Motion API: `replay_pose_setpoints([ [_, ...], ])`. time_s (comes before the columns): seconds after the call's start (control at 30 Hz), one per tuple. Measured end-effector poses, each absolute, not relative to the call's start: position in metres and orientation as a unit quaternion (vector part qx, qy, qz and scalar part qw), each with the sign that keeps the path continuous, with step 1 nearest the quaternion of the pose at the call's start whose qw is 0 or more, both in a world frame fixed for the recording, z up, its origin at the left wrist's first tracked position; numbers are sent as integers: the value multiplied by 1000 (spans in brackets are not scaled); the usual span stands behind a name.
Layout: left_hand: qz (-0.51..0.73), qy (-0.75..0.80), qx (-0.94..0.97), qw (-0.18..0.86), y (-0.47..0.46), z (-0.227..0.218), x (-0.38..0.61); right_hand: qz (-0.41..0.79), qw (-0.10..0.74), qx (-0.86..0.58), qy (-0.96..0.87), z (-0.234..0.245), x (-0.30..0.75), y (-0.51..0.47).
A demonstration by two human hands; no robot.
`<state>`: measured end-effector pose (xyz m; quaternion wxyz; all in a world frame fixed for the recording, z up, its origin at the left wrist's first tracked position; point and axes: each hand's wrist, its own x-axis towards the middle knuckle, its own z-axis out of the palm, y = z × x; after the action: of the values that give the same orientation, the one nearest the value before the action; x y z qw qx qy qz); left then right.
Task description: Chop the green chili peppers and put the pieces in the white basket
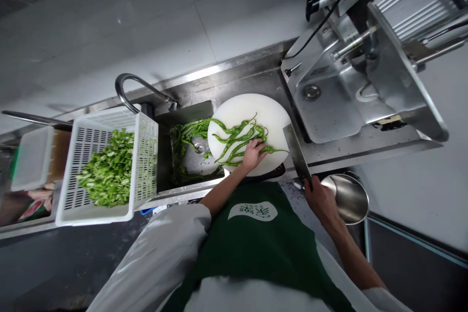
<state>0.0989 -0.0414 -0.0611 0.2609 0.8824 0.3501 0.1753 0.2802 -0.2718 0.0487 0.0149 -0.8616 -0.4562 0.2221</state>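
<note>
Apron [256,251] faces the board [248,105] (on steel counter [256,83]) — left hand [253,155] spread over peppers [239,130], right hand [321,198] clutching cleaver [297,152].

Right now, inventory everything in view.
Cutting board: one, white, centre
Sink: one, grey, left of board
Peppers: many, green, on board, in sink
Basket: one, white, left of sink
Chopped greens: one pile, green, in basket
Curved faucet: one, silver, behind sink
Machine: one, silver, right
Knife: one, grey, board's right edge
Pot: one, silver, lower right
Tub: one, whitish, far left
Apron: one, green, bottom centre
Left hand: one, on peppers
Right hand: one, around knife
</note>
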Motion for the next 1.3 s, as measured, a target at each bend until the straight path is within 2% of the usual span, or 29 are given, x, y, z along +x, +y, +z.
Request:
replay_pose_setpoints([
  [0.2, 215, 338, 875, 272, -41, -68, 94, 254, -18, -835, -488, 48, 264, -270],
  [0.4, 210, 330, 856, 339, -38, -74, 98, 261, -38, -812, -520, 50, 265, -269],
  [0.67, 187, 325, 862, 341, -41, -65, 99, 284, -84, -792, -534, 53, 269, -255],
  [1.03, 151, 332, 860, 357, -39, -59, 105, 313, -62, -790, -524, 39, 267, -222],
  [1.3, 156, 329, 870, 332, -34, -50, 101, 324, -34, -791, -518, 20, 275, -204],
])
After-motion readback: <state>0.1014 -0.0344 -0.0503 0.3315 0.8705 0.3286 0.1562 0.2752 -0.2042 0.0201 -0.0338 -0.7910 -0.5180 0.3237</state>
